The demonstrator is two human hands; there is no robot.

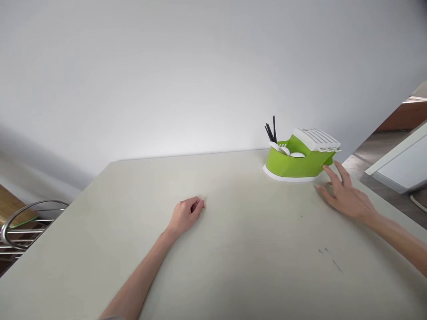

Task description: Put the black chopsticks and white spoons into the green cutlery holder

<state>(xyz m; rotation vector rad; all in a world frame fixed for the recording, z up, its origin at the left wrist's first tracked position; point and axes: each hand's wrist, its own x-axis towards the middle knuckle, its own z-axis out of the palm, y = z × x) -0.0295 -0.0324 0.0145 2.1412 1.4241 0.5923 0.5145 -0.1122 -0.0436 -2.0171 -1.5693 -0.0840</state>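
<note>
A green utensil holder (293,164) with a white base and a slotted white top stands at the back right of the pale table (233,249). Black sticks (271,131) rise from its left end, and white spoons (296,154) lie in its open part. Beside its lower right end is my right hand (347,195), fingers spread; whether the fingertips touch the holder is unclear. My left hand (187,215) rests on the middle of the table with its fingers curled closed, and nothing shows in it.
A plain wall (200,80) runs along the table's back edge. Past the left edge is a metal rack (30,231) with a wooden board (15,206). A white cabinet-like piece (403,160) stands on the floor beyond the right edge.
</note>
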